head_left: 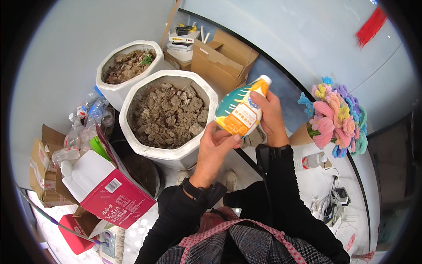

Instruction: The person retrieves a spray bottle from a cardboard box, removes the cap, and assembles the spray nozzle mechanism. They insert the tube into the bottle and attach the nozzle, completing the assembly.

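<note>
Between my two hands I hold a bottle (242,110) with a white cap, a teal and orange label and a white body. It tilts, cap up to the right, beside the rim of the larger pot. My left hand (214,148) supports its lower end with fingers and thumb. Around its upper side, my right hand (269,115) is wrapped, thumb across the label. The large white octagonal planter (130,143) holds dry, clumpy soil (170,115). Behind it on the left, a smaller white planter (151,44) holds soil with a bit of green.
An open cardboard box (217,64) stands behind the pots, near stacked white devices (180,46). On the left are a magenta carton (116,191) and empty plastic bottles (79,134). A plush flower bouquet (336,116), a lying bottle (311,161) and tangled cables (329,211) are on the right.
</note>
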Available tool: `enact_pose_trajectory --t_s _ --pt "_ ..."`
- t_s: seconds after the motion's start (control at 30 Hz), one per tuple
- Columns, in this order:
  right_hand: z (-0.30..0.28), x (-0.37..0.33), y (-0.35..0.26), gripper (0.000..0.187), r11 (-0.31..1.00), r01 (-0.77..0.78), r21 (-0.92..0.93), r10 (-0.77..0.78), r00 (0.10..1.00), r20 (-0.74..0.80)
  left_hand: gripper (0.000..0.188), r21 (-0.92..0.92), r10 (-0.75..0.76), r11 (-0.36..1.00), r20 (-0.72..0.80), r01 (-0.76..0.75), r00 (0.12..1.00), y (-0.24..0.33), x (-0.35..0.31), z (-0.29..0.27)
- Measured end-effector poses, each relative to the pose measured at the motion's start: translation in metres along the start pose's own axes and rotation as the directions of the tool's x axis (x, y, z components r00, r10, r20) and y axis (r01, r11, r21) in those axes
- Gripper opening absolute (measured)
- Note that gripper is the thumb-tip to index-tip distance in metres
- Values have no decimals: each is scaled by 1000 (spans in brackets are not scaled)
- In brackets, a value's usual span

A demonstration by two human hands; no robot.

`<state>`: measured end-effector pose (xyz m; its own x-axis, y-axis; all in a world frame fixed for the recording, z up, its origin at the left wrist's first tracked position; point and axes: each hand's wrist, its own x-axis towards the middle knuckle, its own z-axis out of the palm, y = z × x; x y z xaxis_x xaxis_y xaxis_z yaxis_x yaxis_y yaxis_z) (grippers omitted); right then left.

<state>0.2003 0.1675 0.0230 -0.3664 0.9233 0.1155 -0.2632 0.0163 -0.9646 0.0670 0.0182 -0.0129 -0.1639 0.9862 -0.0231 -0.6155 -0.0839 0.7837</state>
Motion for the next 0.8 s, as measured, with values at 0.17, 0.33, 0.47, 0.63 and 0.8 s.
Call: enact_pose_trajectory --t_s 0.17,0.33,0.47,0.63,0.8 --pt "14 -6 -24 45 867 378 -326 -450 874 -184 38 116 -53 992 -8 54 999 -2 -4 -6" --pt "33 11 -40 46 737 526 -423 -644 737 -204 24 188 -119 977 93 100 989 -12 -2 -9" --pt "41 74 -31 48 637 604 -479 -731 670 -128 23 217 -150 969 144 117 978 -18 -2 -8" --pt "39 158 3 56 405 517 -754 -782 623 7 23 256 -109 964 156 67 982 -22 -3 -14" --pt "11 199 34 46 443 266 -856 -461 887 37 23 348 -137 934 142 80 980 -20 -3 -16"
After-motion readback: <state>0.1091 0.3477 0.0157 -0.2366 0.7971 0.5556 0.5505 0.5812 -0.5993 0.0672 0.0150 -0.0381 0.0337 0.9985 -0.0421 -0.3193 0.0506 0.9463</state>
